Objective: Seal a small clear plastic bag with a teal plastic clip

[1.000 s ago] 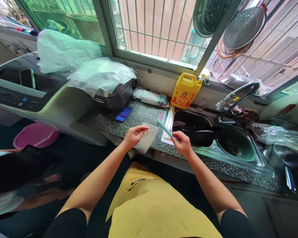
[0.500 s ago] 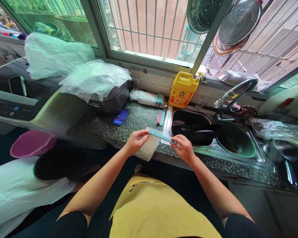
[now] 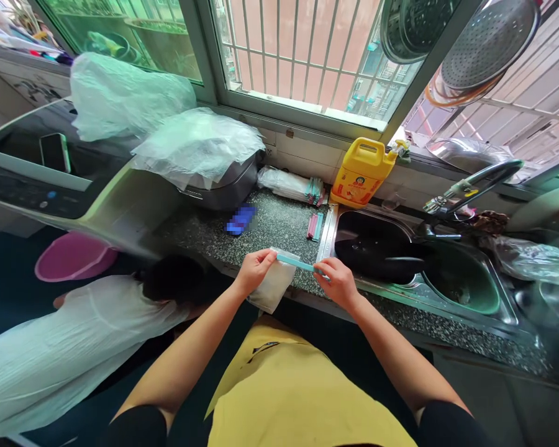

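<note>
My left hand (image 3: 253,269) pinches the top edge of a small clear plastic bag (image 3: 272,288), which hangs over the front edge of the speckled counter (image 3: 279,226). A thin teal sealing stick (image 3: 295,262) lies along the bag's top, its right end gripped by my right hand (image 3: 336,282). Both hands are close together, just in front of the counter edge.
More sealing sticks (image 3: 315,226) lie beside the sink (image 3: 328,217), which holds a black pan (image 3: 377,251) and a green basin (image 3: 463,292). Behind stand a yellow jug (image 3: 362,172), a packet of bags (image 3: 289,184) and a plastic-covered cooker (image 3: 214,167). A person in white (image 3: 74,341) crouches at my left.
My right hand brought the teal stick from upright beside the bag to lying across its top edge. The crouching person at my left moved further into view.
</note>
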A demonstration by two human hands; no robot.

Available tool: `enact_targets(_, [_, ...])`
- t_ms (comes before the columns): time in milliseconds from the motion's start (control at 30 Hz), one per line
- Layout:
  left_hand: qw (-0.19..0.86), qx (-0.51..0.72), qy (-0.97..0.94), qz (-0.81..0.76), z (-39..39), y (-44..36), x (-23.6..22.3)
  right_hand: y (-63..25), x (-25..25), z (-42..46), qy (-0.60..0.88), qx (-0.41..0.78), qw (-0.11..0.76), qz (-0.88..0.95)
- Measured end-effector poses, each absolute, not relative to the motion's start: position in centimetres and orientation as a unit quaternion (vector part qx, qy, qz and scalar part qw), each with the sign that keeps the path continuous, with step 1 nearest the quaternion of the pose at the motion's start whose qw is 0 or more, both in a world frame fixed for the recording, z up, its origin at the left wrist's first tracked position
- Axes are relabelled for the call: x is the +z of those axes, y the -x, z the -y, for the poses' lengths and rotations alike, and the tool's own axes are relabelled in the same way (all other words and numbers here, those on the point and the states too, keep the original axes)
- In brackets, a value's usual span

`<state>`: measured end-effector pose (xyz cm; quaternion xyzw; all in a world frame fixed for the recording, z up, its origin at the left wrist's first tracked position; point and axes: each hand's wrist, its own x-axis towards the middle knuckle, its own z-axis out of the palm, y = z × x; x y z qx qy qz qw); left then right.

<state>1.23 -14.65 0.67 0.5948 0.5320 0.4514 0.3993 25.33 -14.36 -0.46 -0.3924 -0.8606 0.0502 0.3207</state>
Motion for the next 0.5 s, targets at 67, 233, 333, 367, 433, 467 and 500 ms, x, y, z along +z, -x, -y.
enact_targets(67, [0.388,0.454,-0.592,-0.542,13.9,-0.3,0.1,-24.3,-1.0,13.5,0.394,0.059,0.309,0.864])
enact_targets(233, [0.375,0.452,-0.572,-0.572,11.2,2.5,-1.6,-21.2,-2.6,10.3,0.387,0.065,0.293,0.872])
enact_targets(333, [0.389,0.457,-0.548,-0.583,9.6,4.3,-2.2,-19.2,-3.1,8.1,0.374,0.056,0.3,0.876])
enact_targets(367, [0.396,0.459,-0.541,-0.583,9.1,4.8,-2.4,-18.6,-3.3,7.5,0.37,0.052,0.304,0.876])
enact_targets(433, [0.411,0.461,-0.529,-0.582,8.0,5.8,-2.7,-17.6,-3.5,6.3,0.365,0.043,0.314,0.875])
enact_targets(467, [0.418,0.459,-0.524,-0.582,7.6,6.2,-2.9,-17.1,-3.6,5.8,0.364,0.038,0.319,0.874])
enact_targets(500, [0.426,0.458,-0.52,-0.582,7.1,6.6,-3.0,-16.7,-3.7,5.5,0.364,0.033,0.323,0.873])
